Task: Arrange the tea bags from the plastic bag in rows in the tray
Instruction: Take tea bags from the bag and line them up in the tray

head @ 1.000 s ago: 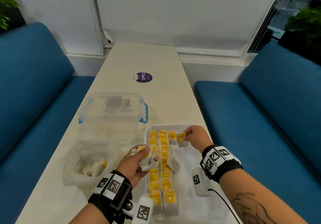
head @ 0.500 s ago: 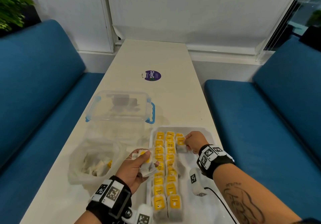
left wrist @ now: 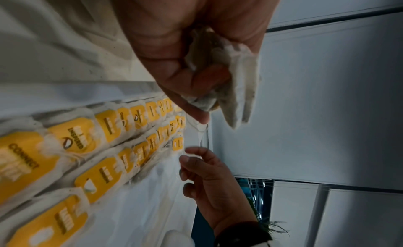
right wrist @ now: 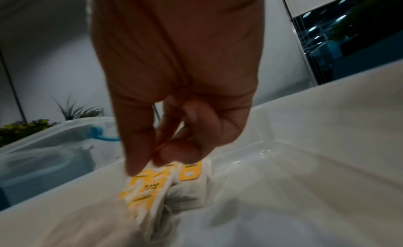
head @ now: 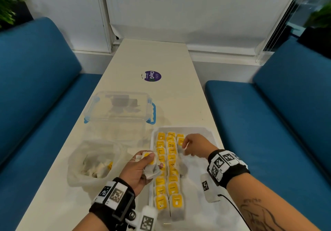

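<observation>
A white tray (head: pixel 213 132) at the right of the table holds two long rows of tea bags (head: pixel 172 187) with yellow tags, and a third row starts at its far end. My left hand (head: pixel 152 161) grips a bunch of tea bags (head: pixel 152 173) beside the tray's left rim; the left wrist view shows them (left wrist: pixel 240 78) crumpled in its curled fingers. My right hand (head: pixel 185 147) is at the far end of the third row, with thumb and finger pinching the edge of the tea bag (right wrist: pixel 148 181) lying there. The plastic bag (head: pixel 93 162) with more tea bags lies to the left.
A clear lidded box (head: pixel 120 109) with blue clasps stands behind the plastic bag. A purple sticker (head: pixel 153 76) marks the middle of the table. Blue sofas flank the narrow table. The right half of the tray has no tea bags in it.
My right hand has lowered its tea bag into the third row at the tray's far end and drawn back slightly. The left hand keeps its bunch in place.
</observation>
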### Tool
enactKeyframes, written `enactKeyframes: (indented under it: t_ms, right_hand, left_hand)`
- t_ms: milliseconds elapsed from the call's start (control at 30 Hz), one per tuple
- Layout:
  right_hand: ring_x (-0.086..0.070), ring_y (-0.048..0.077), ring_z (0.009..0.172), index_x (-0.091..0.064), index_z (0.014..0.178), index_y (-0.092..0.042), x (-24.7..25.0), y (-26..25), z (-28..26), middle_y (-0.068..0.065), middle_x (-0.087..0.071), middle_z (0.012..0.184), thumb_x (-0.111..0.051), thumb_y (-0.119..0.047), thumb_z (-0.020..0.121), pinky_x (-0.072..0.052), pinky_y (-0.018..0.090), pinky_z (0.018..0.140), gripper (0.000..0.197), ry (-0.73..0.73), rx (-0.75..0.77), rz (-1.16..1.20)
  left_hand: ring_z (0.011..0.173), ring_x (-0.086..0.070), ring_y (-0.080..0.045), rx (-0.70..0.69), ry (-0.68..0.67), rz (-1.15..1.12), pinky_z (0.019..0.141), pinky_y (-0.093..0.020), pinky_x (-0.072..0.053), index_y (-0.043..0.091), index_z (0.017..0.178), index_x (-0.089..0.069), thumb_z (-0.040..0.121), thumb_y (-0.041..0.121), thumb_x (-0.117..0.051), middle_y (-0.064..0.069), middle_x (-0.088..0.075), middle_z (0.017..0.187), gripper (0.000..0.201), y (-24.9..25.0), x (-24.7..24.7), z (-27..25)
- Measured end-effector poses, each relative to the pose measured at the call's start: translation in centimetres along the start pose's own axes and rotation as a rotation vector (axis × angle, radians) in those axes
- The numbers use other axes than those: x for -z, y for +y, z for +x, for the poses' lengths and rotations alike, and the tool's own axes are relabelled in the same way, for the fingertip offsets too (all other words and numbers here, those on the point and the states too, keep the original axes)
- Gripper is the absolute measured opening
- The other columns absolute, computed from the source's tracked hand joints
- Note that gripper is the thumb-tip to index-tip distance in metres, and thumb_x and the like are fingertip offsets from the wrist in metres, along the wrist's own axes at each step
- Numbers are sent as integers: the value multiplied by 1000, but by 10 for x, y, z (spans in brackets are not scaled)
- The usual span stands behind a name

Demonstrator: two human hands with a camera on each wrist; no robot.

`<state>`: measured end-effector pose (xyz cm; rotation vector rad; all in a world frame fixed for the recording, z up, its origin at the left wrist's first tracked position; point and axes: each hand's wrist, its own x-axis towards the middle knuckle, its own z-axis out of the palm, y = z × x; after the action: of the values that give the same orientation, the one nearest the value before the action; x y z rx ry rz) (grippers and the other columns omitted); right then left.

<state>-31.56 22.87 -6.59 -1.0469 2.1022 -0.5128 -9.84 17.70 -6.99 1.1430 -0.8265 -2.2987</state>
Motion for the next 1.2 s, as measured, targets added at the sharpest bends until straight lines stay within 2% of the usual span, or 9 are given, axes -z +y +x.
enactKeyframes:
  t_ms: [167,367,567,667,733,800,900,1033,1200]
  right_hand:
    - [-49,-1,36,-65,94,-17,-20,-11,-18,-5,-54,62,-64,-16,85,-40,13,46,9,-127,88,-107]
    - [-49,7,47,-50,68,-16,-28,-9,-24,-4,-52,60,-67,-30,84,-36,12,36,27,-101,27,-214]
    - [-51,13,50,-50,70,-15,-19,-1,-31,3,-55,64,-66,-5,78,-50,27,53,21,-36,-102,-291]
    - [-51,13,60,-51,96,-16,-13,4,-35,3,-52,85,-64,-3,78,-43,22,47,25,45,-126,-192]
    - [-50,11,63,-57,97,-13,-7,5,-34,1,-49,90,-65,-2,79,-40,18,46,22,64,-130,-192]
    - [-49,10,65,-59,83,-12,-2,4,-32,-1,-51,85,-65,-3,80,-37,15,49,12,84,-120,-214]
    - [-44,6,60,-53,69,-15,2,7,-29,-1,-53,79,-63,-9,85,-33,16,50,20,154,-106,-136]
    - [-53,10,61,-47,88,-15,-1,6,-29,4,-56,80,-48,-10,92,-40,21,47,6,137,-157,12]
    - [-53,9,57,-55,91,-15,-5,6,-24,1,-57,67,-53,-3,87,-40,19,46,13,29,-143,-103]
  left_hand:
    - [57,-70,-22,1,-32,33,46,-25,-54,11,82,-56,90,8,-53,-8,-65,59,9,-3,-5,-5]
    - [55,-69,-20,-7,-53,33,48,-23,-54,13,80,-55,90,9,-53,-5,-64,54,12,-4,-3,-13]
    - [50,-66,-18,-20,-72,32,43,-23,-52,11,79,-54,91,7,-51,-7,-62,51,13,-4,0,-22]
    - [52,-67,-19,-23,-76,40,43,-22,-51,11,79,-54,91,8,-51,-7,-61,50,13,-5,1,-23]
    - [54,-68,-19,-21,-71,49,43,-22,-51,12,79,-54,91,9,-51,-7,-62,52,13,-5,1,-23]
    - [54,-69,-19,-17,-62,46,43,-22,-51,13,78,-55,90,9,-52,-7,-64,54,13,-5,1,-23]
    - [53,-69,-19,-14,-55,43,44,-22,-52,14,78,-56,90,9,-53,-5,-66,56,13,-6,2,-24]
    - [53,-68,-19,-15,-55,51,45,-22,-52,13,81,-56,90,9,-53,-7,-65,54,11,-6,2,-25]
    - [55,-68,-20,-12,-55,63,50,-25,-55,12,81,-56,90,9,-53,-8,-63,53,10,-7,4,-24]
